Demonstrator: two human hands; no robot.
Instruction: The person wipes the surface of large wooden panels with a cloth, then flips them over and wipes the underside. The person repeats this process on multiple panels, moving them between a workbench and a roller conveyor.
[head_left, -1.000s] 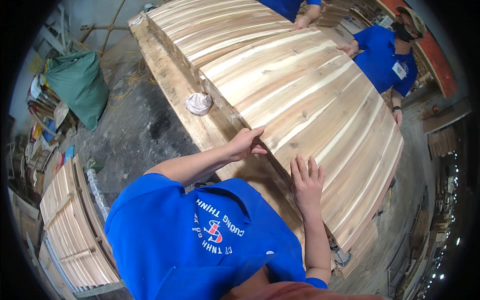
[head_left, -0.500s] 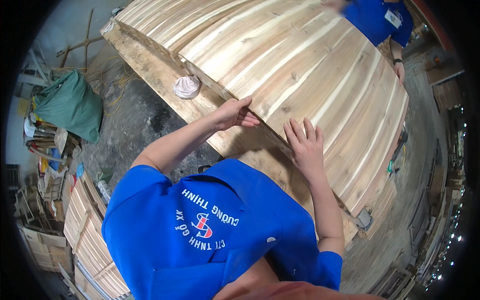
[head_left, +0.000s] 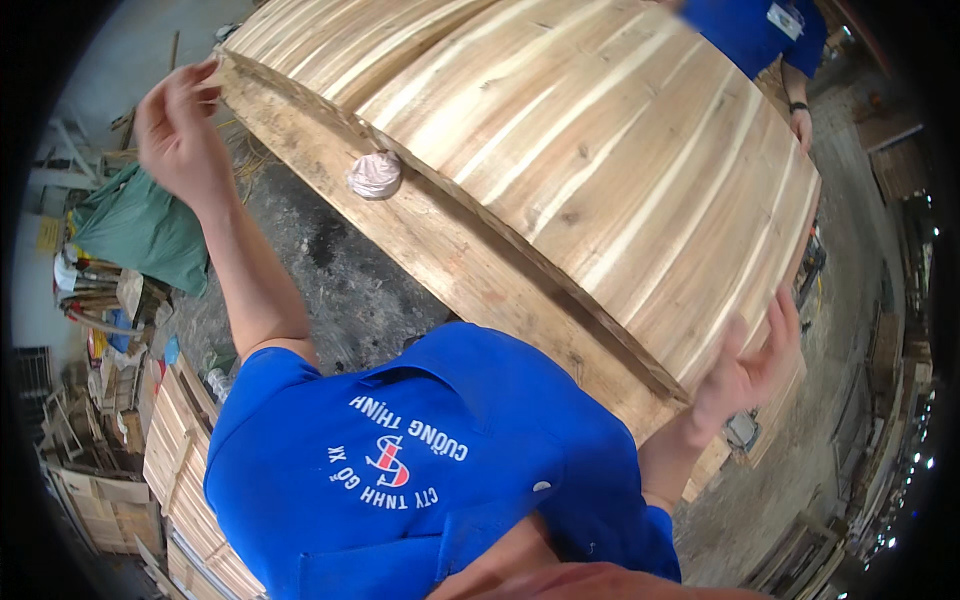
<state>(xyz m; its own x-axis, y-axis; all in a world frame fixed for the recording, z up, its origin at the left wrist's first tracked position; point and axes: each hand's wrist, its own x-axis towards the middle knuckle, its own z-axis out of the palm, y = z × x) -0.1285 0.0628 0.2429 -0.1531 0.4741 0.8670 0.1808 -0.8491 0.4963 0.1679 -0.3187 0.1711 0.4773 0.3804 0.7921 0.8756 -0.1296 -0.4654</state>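
Observation:
A large striped wooden panel (head_left: 600,190) lies on a plywood-topped bench (head_left: 470,265) in front of me. A second striped panel (head_left: 330,45) lies beside it to the left, with a narrow seam between them. At the far left corner of that second panel, my left hand (head_left: 182,135) is raised, blurred, its fingers loosely bent and apart with nothing visible in them. My right hand (head_left: 745,365) is at the near right corner of the large panel, fingers spread and thumb apart, also blurred. Whether either hand touches wood I cannot tell.
A crumpled pale pink bundle (head_left: 375,175) sits on the bench ledge by the panel edge. Across the panel stands a co-worker in a blue shirt (head_left: 740,35), a hand at its far right edge. A green sack (head_left: 140,225) and stacked wood are on the left.
My hands have moved apart from the middle of the panel's near edge. The left swung to the far left corner, the right to the near right corner.

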